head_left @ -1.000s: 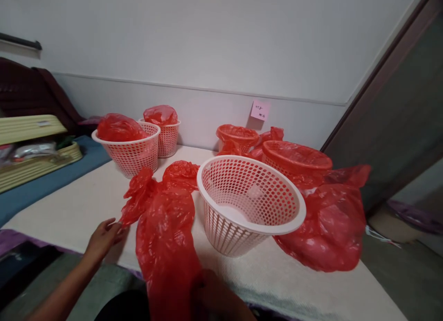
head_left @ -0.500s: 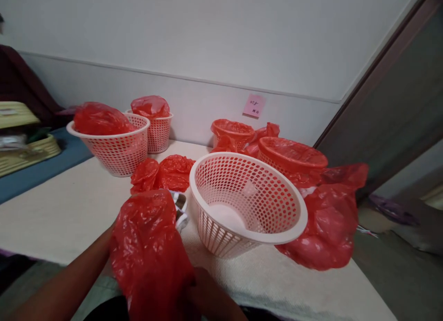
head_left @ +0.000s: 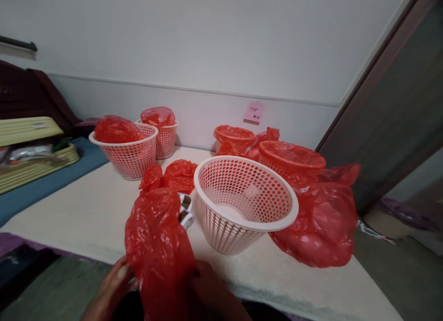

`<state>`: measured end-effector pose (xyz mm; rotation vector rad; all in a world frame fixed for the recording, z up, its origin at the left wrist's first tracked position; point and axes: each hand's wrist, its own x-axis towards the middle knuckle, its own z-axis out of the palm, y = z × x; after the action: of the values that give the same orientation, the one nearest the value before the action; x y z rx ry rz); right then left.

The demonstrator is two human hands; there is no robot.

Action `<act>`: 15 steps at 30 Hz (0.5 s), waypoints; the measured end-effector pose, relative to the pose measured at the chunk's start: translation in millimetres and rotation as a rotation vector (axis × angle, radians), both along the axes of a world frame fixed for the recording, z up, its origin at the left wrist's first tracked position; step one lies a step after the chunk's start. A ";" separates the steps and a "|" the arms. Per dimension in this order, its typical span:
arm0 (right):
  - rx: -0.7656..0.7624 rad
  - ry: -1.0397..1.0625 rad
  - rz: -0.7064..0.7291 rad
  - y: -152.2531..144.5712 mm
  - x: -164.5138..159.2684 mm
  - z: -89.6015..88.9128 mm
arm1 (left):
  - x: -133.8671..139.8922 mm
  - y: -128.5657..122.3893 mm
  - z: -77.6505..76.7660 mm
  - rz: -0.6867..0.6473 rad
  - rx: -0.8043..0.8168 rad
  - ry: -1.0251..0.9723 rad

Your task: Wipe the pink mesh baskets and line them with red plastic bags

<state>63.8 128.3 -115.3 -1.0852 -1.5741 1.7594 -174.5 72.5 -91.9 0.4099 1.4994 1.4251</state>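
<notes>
A crinkled red plastic bag [head_left: 157, 242] hangs upright in front of me at the table's front edge. At its lower left edge is my left hand [head_left: 116, 284], thumb and fingers closed on the film. My right hand [head_left: 206, 281], dark and partly hidden, grips the bag's right side lower down. Just right of the bag stands an unlined white plastic basket [head_left: 221, 224] with a perforated wall, touched by neither hand. Between bag and basket lies a small white and brown item [head_left: 186, 210], partly covered.
Two white baskets [head_left: 134, 159] with red bags in them stand at the back left. Red-lined baskets [head_left: 290, 157] stand behind the white one. A bulging red bag [head_left: 318, 228] lies on the right. A pink note [head_left: 254, 112] is on the wall. Yellow trays [head_left: 34, 168] are far left.
My left hand, earlier hidden behind the bag with the forearm reaching up, has drawn back to the bag's lower left edge. My view has shifted a little left.
</notes>
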 end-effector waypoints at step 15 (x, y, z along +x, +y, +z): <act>0.015 0.164 -0.129 -2.1 8.9 4.2 | 98.1 -32.7 -25.3 -0.042 0.042 -0.384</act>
<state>72.7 126.2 -111.1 -0.9857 -1.3856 1.7019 -76.4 39.8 -117.2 0.1771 1.1461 1.4105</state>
